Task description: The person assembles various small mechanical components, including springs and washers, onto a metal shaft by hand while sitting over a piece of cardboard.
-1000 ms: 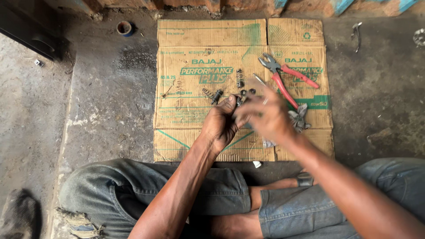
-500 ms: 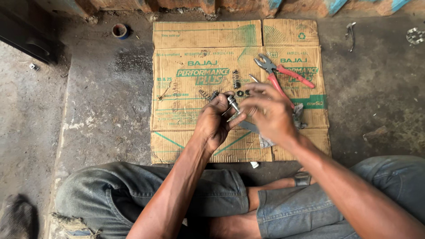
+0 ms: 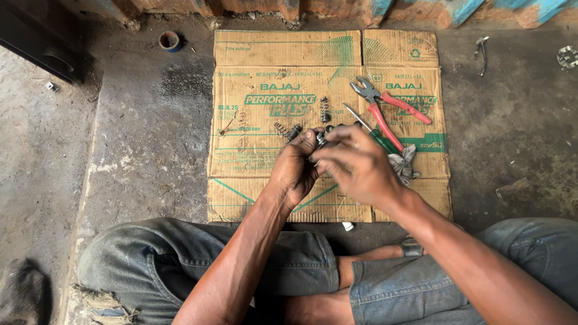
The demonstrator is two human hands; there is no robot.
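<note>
My left hand (image 3: 295,168) pinches a small metal part (image 3: 321,139) steady; my right hand (image 3: 355,165) closes its fingertips on it. Red-handled pliers (image 3: 385,102) lie just beyond on the cardboard (image 3: 253,180).

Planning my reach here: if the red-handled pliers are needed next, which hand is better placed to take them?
Probably the right hand: the pliers lie on its side of the cardboard.
</note>
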